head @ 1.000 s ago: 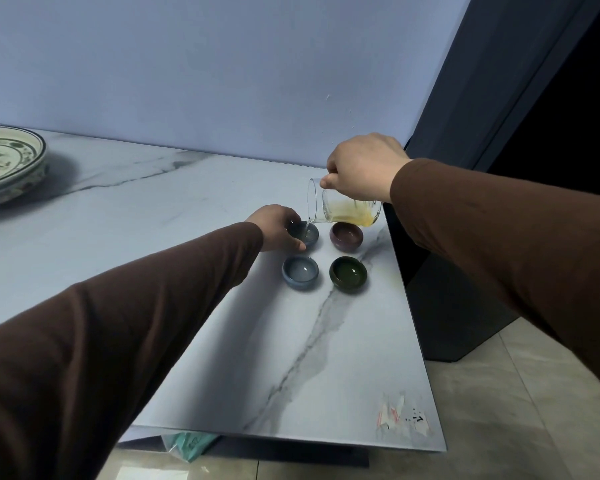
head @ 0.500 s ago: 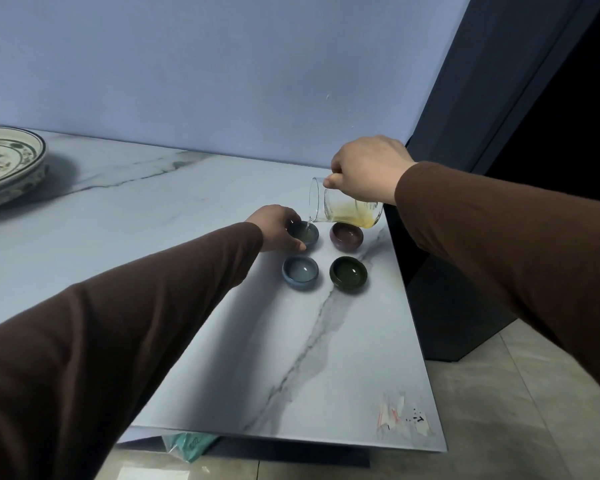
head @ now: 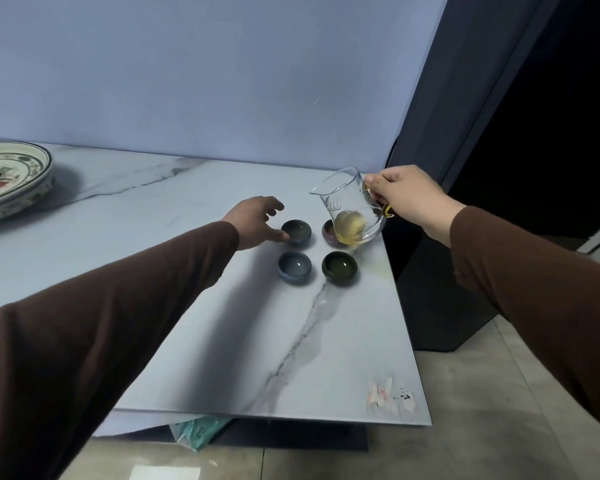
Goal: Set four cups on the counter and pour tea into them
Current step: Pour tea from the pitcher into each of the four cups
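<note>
Four small cups stand in a square on the marble counter [head: 194,306]: a dark teal cup [head: 297,231] far left, a purple cup [head: 329,232] far right, a light blue cup [head: 294,267] near left, a dark green cup [head: 339,267] near right. My right hand [head: 404,199] grips the handle of a glass pitcher [head: 352,207], nearly upright, with a little yellow tea at its bottom, hovering over the purple cup and partly hiding it. My left hand [head: 257,223] is beside the teal cup, fingers spread, thumb touching its rim.
A large painted ceramic plate [head: 9,180] sits at the counter's far left. The counter's right edge drops off just past the cups, beside a dark cabinet [head: 440,306]. A teal bag [head: 198,431] lies under the front edge.
The pitcher has swung back from its tilted pour over the teal cup to nearly upright and shifted right. My left hand has loosened from the teal cup, fingers now spread.
</note>
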Action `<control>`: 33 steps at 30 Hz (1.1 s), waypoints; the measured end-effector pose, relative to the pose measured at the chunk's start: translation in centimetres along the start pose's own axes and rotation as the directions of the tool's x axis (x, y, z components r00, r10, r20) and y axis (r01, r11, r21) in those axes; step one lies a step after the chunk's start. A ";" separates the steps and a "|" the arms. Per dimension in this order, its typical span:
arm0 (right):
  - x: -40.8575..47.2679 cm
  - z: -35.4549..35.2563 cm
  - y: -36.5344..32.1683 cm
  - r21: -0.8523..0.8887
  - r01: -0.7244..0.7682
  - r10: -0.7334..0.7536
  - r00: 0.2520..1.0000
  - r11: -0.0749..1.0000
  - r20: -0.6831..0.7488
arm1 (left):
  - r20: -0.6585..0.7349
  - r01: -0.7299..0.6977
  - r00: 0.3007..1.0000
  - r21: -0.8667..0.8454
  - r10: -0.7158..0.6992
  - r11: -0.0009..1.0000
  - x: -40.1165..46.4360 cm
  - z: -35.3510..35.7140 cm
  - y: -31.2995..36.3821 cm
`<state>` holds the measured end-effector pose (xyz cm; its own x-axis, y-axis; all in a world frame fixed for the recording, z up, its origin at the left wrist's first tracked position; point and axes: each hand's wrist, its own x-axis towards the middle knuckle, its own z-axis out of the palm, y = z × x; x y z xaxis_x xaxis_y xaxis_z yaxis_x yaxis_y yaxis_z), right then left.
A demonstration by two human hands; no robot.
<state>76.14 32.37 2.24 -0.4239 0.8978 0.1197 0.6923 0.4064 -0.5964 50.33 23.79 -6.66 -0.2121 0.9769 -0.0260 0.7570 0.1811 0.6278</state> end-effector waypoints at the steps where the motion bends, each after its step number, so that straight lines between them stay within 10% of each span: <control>1: -0.4 -0.2 0.2 0.028 0.009 -0.009 1.000 1.000 -0.001 | -0.001 -0.006 1.000 0.001 0.006 1.000 -0.6 -0.1 -0.1; 33: -2.2 1.7 -6.1 -0.601 0.489 -0.368 0.872 0.632 0.323 | 0.085 0.038 0.996 -0.076 -0.031 0.996 -5.3 4.4 -0.3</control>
<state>71.89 27.63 4.30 -0.8129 0.5784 0.0679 0.5812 0.7981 0.1591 53.94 19.02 -10.14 -0.1823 0.9769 -0.1115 0.6997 0.2085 0.6834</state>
